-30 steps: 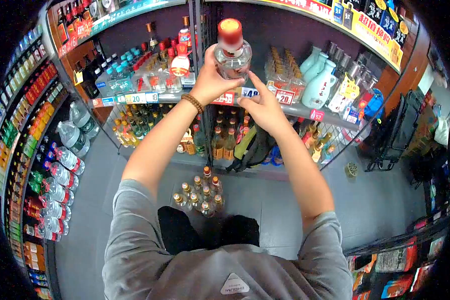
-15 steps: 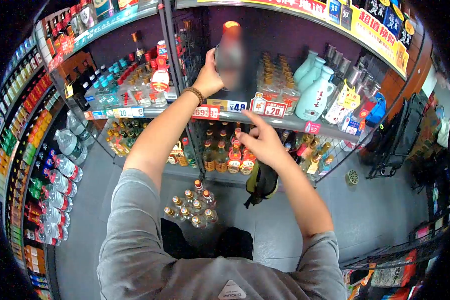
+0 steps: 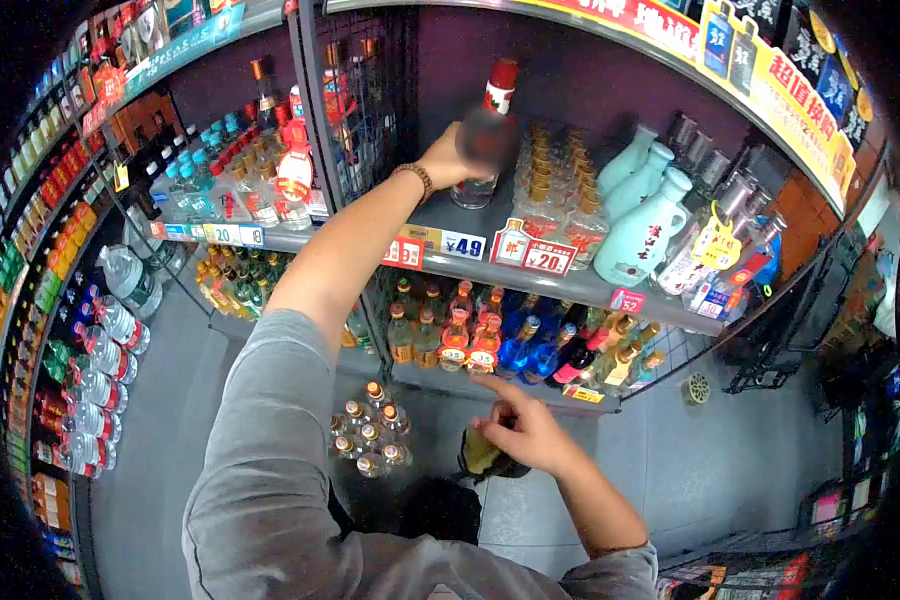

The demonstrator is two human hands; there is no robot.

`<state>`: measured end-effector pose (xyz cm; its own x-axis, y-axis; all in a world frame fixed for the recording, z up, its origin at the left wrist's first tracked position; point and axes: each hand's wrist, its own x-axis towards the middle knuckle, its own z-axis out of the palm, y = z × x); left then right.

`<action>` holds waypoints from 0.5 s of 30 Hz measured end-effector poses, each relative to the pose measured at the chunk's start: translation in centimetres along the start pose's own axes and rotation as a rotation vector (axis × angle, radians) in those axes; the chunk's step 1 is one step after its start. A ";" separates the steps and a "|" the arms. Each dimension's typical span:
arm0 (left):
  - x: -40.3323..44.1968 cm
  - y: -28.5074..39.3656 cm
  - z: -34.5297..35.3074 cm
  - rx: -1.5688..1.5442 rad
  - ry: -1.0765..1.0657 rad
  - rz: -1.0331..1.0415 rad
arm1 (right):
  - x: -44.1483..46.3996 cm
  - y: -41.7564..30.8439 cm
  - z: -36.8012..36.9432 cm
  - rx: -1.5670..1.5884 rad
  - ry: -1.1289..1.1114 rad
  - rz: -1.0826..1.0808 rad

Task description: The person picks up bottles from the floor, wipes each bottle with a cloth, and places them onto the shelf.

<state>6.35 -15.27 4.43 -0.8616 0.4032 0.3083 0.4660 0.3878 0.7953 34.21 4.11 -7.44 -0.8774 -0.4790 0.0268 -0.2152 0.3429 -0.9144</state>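
My left hand (image 3: 450,160), with a beaded bracelet at its wrist, is closed around a clear glass bottle (image 3: 473,190) with a red cap. The bottle stands upright at the shelf, behind the ¥49 price tag (image 3: 462,245); its middle is blurred. To its right are rows of small gold-capped bottles (image 3: 540,190). My right hand (image 3: 530,435) is lower, in front of the bottom shelf, its index finger stretched out and its other fingers curled. An olive-and-black cloth-like piece (image 3: 480,452) hangs at these fingers, partly hidden by them.
Several clear bottles (image 3: 370,435) stand on the floor by my legs. Pale green jugs (image 3: 642,230) line the right part of the shelf. Red-labelled and blue bottles (image 3: 518,345) fill the lower shelf. Large water bottles (image 3: 120,325) stand on the left.
My left hand has brought the bottle forward onto the shelf, slightly right and down. My right hand has dropped away from the shelf edge, the olive-and-black piece moving down with it.
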 end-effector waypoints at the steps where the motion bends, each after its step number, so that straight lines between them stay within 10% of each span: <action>1: 0.4 -0.3 0.1 -0.002 0.000 -0.011 | -0.3 0.3 0.1 -0.005 -0.008 0.037; 15: 4.2 -2.4 0.9 -0.021 0.038 -0.065 | -4.1 2.1 -0.8 0.110 0.082 0.212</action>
<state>1.81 -13.75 3.38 -0.8970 0.3463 0.2749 0.4050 0.3942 0.8250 37.03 7.47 -9.17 -0.9308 -0.3372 -0.1414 0.0212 0.3363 -0.9415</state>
